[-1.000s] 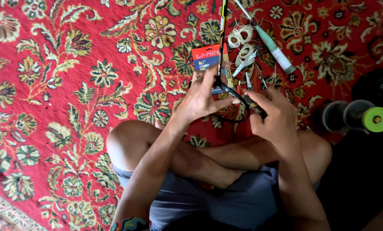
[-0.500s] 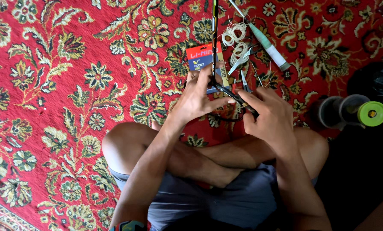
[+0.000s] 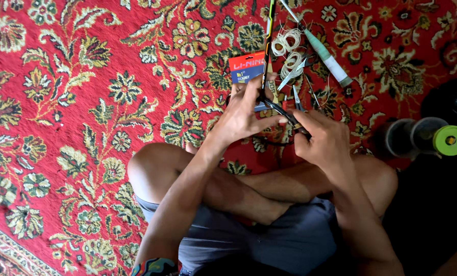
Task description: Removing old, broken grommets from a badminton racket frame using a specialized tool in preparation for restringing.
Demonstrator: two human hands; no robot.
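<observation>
Red carpet (image 3: 75,102) with cream and green flowers spreads under me, thick-patterned and woven, and I sit on it cross-legged in grey shorts (image 3: 249,245), bare knees out at nine and three o'clock.

Just past my shins, my left hand (image 3: 244,115) and my right hand (image 3: 323,140) meet over a thin dark racket frame (image 3: 282,110). Left fingers are curled narrow, thumb and fingertips pinching the rim where a slim black-and-yellow shaft (image 3: 267,46) runs away toward twelve o'clock. My right hand is closed in a loose fist around the frame's lower stretch; whether it also grips a small tool I cannot tell, since the knuckles hide it.

Clutter crowds the space directly beyond my fingers. A blue and red card packet (image 3: 246,66) lies flat partly under the left hand. At one o'clock lie small metal snips (image 3: 292,76), with two coils of pale string (image 3: 287,41) just behind, wiry and springy. A long pale green handle with a white end (image 3: 328,59) lies slanting beside them.

At three o'clock, well apart from my right hand, sit dark round spools and a bright green reel (image 3: 450,140), smooth plastic, against a black bag (image 3: 453,102) at the carpet's edge. Open room lies to my left: from seven round to eleven o'clock nothing but carpet, down to its bordered edge (image 3: 4,240) at seven.
</observation>
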